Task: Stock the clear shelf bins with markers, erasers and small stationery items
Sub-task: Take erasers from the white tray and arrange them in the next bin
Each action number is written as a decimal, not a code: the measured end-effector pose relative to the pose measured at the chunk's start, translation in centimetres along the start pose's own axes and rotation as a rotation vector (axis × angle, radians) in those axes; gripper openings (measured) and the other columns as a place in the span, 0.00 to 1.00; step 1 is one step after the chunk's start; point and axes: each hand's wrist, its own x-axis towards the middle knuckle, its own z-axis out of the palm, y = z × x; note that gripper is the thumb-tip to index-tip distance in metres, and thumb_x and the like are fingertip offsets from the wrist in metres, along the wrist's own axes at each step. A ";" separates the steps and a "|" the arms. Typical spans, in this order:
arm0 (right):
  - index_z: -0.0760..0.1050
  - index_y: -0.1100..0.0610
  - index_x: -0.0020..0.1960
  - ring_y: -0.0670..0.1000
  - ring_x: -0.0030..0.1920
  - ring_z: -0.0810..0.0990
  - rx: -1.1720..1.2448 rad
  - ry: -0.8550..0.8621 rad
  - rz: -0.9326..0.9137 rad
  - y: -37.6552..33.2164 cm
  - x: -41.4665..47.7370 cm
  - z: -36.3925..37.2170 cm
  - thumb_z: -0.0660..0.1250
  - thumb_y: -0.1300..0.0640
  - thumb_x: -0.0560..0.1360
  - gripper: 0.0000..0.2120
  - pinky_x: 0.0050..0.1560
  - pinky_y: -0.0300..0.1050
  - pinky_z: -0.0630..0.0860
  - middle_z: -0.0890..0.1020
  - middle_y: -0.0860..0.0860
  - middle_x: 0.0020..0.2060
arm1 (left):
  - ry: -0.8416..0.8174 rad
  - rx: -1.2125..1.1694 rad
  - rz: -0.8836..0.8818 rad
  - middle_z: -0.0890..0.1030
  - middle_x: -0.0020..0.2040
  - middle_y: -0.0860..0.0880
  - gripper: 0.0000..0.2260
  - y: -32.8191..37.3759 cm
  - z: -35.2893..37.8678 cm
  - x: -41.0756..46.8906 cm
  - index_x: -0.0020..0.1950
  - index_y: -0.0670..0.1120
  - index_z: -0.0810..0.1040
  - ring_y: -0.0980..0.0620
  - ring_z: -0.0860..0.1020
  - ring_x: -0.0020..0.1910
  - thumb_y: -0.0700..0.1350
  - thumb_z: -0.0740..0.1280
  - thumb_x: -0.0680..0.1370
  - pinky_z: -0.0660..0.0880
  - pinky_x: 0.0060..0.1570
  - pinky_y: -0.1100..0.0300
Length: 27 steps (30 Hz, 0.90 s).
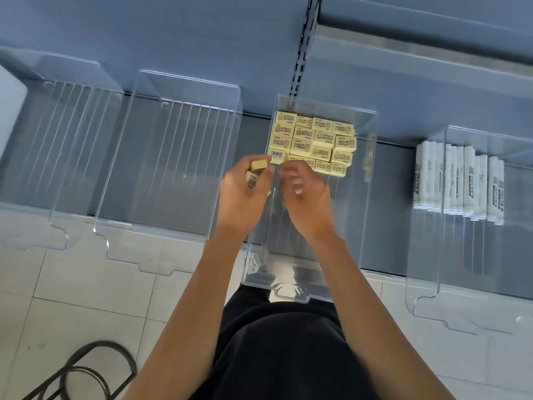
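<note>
A clear shelf bin (291,287) in front of me holds several pale yellow erasers (313,141) packed in rows at its far end. My left hand (245,194) hovers over the bin's left wall and grips a couple of loose yellow erasers (257,165) in its curled fingers. My right hand (305,194) is inside the bin just short of the eraser rows, fingers curled, fingertips close to the nearest row; whether it pinches an eraser is hidden.
Two clear bins with ribbed floors (173,157) (57,145) sit to the left on the grey shelf. A bin on the right (427,301) holds several white markers (458,183). A black wire stand (95,370) is on the tiled floor at lower left.
</note>
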 end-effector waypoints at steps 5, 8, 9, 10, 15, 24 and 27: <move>0.75 0.56 0.65 0.50 0.49 0.80 -0.250 -0.031 0.011 1.0 2.6 1.2 0.65 0.61 0.78 0.16 0.50 0.46 0.78 0.80 0.52 0.56 | 0.029 -0.058 -0.039 0.77 0.31 0.59 0.05 0.3 -0.2 -0.6 0.53 0.52 0.80 0.57 0.73 0.28 0.43 0.66 0.80 0.73 0.28 0.59; 0.76 0.57 0.64 0.55 0.50 0.80 -0.345 0.007 -0.014 1.4 3.4 2.2 0.66 0.63 0.77 0.15 0.51 0.52 0.80 0.80 0.54 0.52 | 0.043 -0.077 -0.047 0.78 0.33 0.59 0.06 0.3 -0.2 -0.7 0.52 0.53 0.79 0.57 0.74 0.28 0.42 0.67 0.80 0.73 0.27 0.60; 0.76 0.57 0.62 0.55 0.49 0.80 -0.357 0.034 -0.029 1.6 3.5 2.4 0.66 0.63 0.77 0.14 0.49 0.53 0.80 0.80 0.54 0.50 | 0.046 -0.084 -0.049 0.78 0.33 0.58 0.05 0.3 -0.1 -0.7 0.52 0.53 0.79 0.57 0.74 0.28 0.42 0.67 0.80 0.73 0.27 0.60; 0.77 0.58 0.61 0.56 0.48 0.80 -0.366 0.058 -0.039 1.7 3.5 2.6 0.66 0.64 0.77 0.13 0.48 0.54 0.80 0.80 0.54 0.48 | 0.047 -0.092 -0.054 0.78 0.34 0.58 0.05 0.3 -0.1 -0.6 0.53 0.52 0.79 0.57 0.74 0.28 0.42 0.67 0.80 0.72 0.27 0.60; 0.78 0.56 0.57 0.55 0.43 0.81 -0.435 0.160 -0.089 2.6 3.8 3.0 0.66 0.64 0.77 0.10 0.40 0.51 0.80 0.82 0.52 0.45 | 0.034 -0.107 -0.075 0.78 0.37 0.54 0.05 0.1 -0.2 -0.1 0.55 0.51 0.79 0.57 0.74 0.29 0.43 0.66 0.80 0.72 0.28 0.61; 0.79 0.56 0.54 0.55 0.40 0.82 -0.487 0.264 -0.201 2.9 3.3 3.2 0.64 0.60 0.79 0.07 0.32 0.46 0.77 0.81 0.52 0.46 | 0.017 -0.120 -0.099 0.78 0.36 0.53 0.06 -0.4 -0.6 0.3 0.56 0.47 0.80 0.56 0.72 0.27 0.41 0.66 0.80 0.70 0.25 0.64; 0.79 0.58 0.56 0.56 0.45 0.82 -0.429 0.244 -0.203 2.9 3.2 2.8 0.63 0.57 0.80 0.09 0.36 0.50 0.80 0.79 0.55 0.52 | 0.012 -0.127 -0.102 0.78 0.36 0.52 0.06 -0.3 -0.5 0.4 0.56 0.47 0.80 0.57 0.73 0.28 0.41 0.66 0.81 0.70 0.25 0.66</move>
